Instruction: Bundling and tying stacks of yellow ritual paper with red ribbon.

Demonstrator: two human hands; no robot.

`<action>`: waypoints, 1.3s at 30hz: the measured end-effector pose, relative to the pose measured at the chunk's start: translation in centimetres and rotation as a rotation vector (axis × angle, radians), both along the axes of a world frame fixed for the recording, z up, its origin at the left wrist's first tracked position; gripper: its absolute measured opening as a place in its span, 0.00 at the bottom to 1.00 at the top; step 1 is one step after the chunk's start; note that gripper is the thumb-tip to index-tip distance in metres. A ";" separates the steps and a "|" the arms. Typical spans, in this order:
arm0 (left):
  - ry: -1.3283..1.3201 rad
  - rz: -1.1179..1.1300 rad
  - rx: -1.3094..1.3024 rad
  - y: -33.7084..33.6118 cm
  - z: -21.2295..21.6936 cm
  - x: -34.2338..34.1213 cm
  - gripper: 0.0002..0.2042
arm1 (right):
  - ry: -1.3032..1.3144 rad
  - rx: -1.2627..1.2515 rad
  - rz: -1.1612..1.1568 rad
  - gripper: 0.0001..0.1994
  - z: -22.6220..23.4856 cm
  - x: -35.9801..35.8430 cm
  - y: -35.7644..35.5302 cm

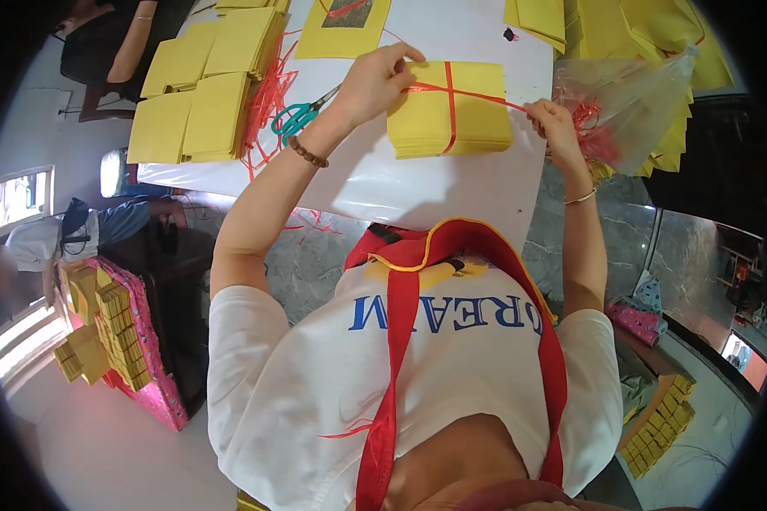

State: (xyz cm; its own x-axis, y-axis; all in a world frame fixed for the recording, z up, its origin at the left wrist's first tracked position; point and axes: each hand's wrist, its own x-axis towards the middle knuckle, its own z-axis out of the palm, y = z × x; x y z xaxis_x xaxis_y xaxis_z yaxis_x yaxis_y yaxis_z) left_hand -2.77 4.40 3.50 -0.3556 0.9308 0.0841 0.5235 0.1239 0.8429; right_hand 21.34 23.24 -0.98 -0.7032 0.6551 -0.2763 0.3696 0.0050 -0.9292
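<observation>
A squared stack of yellow paper (481, 123) lies on the white-covered table, with red plastic ribbon (452, 119) crossing over its top both ways. At the stack's left edge, my left hand (377, 85) has its fingers curled and pinches the ribbon there. Off the right side, my right hand (556, 129) is closed on the other end, and the ribbon runs taut between them. Teal-handled scissors (294, 119) rest on the table beside my left wrist. The undersides of the fingers on my left hand are partly hidden.
Yellow paper stacks (213, 111) stand at the left, beside a tangle of loose red ribbon (268, 102). Farther back is another yellow bundle (341, 38). A clear plastic bag (648, 106) holding red ribbon sits at the right edge. Another person's arm (132, 43) shows at upper left.
</observation>
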 end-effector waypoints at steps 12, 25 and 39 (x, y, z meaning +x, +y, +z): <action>0.629 -0.221 0.114 -0.2 -0.5 0.0 0.10 | 0.122 -0.170 -0.105 0.11 -1.7 0.4 -1.1; 0.723 -0.279 -0.134 1.8 2.2 0.2 0.07 | 1.049 -1.046 -0.187 0.11 -6.9 -2.7 -2.3; 0.540 -0.366 -0.447 4.9 4.5 1.2 0.11 | 1.019 -1.162 -0.187 0.09 -7.1 -2.4 -2.1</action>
